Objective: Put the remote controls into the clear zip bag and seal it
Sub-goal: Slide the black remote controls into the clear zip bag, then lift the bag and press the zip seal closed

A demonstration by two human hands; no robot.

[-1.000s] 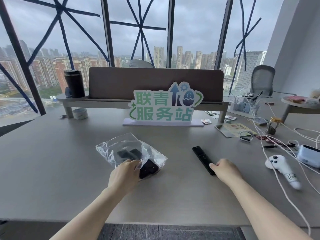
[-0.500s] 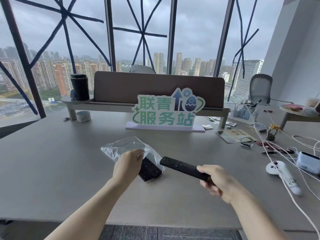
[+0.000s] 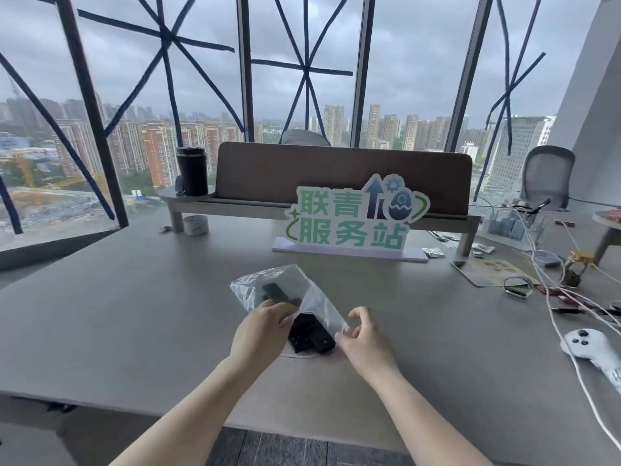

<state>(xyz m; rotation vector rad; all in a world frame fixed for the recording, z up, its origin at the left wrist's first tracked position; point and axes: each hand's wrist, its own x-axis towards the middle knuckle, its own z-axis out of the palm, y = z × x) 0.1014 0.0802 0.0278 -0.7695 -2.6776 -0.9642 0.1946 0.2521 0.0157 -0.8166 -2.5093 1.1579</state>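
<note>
Zip bag (image 3: 289,297) lying mid-surface (image 3: 117,314), remotes (image 3: 311,336) sitting in it, near ends sticking out. Sign (image 3: 353,222) standing behind the bag, shelf (image 3: 235,205) behind that. Game controller (image 3: 589,346) and cables (image 3: 554,297) lying far right.

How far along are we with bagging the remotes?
Mostly loaded: dark remotes sit in the clear bag, their near ends poking from its mouth. The left hand holds the mouth; the right hand pinches its edge. Left: push them fully in and seal the zip.
</note>
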